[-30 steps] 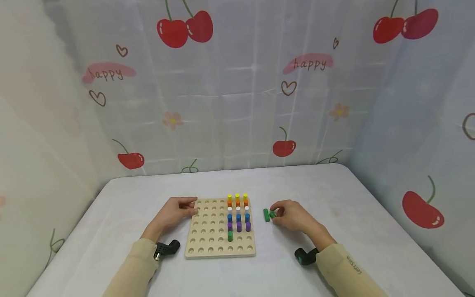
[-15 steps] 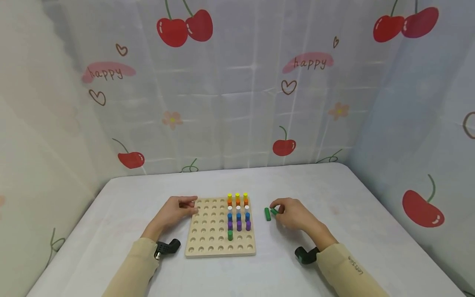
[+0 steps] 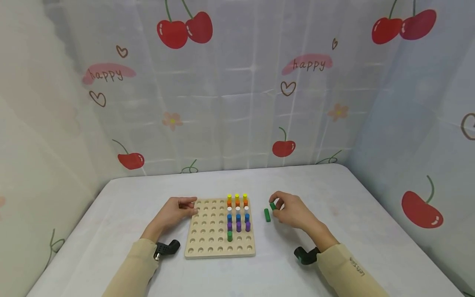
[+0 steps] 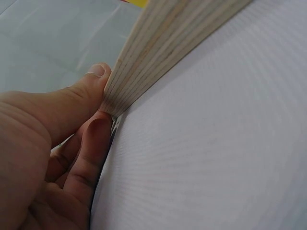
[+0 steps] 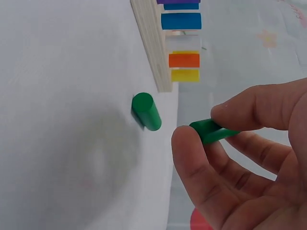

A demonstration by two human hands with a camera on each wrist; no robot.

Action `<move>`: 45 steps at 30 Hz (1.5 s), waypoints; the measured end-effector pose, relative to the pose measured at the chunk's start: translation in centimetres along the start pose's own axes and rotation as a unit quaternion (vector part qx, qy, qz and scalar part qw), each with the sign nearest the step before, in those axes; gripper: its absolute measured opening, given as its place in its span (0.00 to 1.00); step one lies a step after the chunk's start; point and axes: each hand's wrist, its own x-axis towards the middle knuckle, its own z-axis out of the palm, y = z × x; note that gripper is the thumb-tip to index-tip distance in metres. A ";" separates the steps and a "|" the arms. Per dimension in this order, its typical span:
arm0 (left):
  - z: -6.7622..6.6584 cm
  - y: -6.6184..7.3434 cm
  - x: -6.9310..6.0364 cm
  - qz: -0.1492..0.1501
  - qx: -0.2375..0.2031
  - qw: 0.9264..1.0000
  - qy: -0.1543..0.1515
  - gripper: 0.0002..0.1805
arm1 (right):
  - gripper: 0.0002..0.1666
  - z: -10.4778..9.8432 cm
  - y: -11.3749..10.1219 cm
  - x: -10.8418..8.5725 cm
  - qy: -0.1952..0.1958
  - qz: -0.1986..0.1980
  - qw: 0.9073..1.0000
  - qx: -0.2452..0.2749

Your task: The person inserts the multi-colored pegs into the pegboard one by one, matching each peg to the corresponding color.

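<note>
A wooden pegboard [image 3: 208, 235] with rows of round holes lies on the table. Standing in its right-hand columns are yellow, orange, white, blue and purple pegs [image 3: 238, 227], three of each colour, plus one green peg [image 3: 230, 236] nearer me. My left hand [image 3: 173, 215] grips the board's far left edge; the left wrist view shows the thumb [image 4: 91, 86] against the layered wood side. Right of the board, my right hand [image 3: 293, 211] pinches a green peg [image 5: 208, 130] between thumb and fingers, raised off the cloth. Another green peg [image 3: 267, 215] lies on the table beside it.
A white cloth covers the table [image 3: 304, 177]. Behind and to the sides hang curtains [image 3: 237, 103] printed with cherries. Each wrist bears a black camera mount [image 3: 306, 256].
My right hand has tipped up one green peg and lifted it slightly away from the table. The other green peg shifted a little. My left hand and the pegboard stay put.
</note>
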 end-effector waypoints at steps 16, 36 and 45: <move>-0.1 0.0 0.0 0.000 0.002 1.000 -0.002 0.29 | 0.16 0.6 -2.6 -1.2 0.008 -0.042 0.999 0.016; -0.1 0.6 0.2 0.003 0.003 1.000 -0.003 0.29 | 0.14 2.2 -4.6 -2.7 -0.031 -0.133 0.990 0.021; 0.0 0.3 -0.2 -0.003 0.005 1.000 0.002 0.29 | 0.11 3.4 -4.7 -3.1 -0.058 -0.168 0.983 0.036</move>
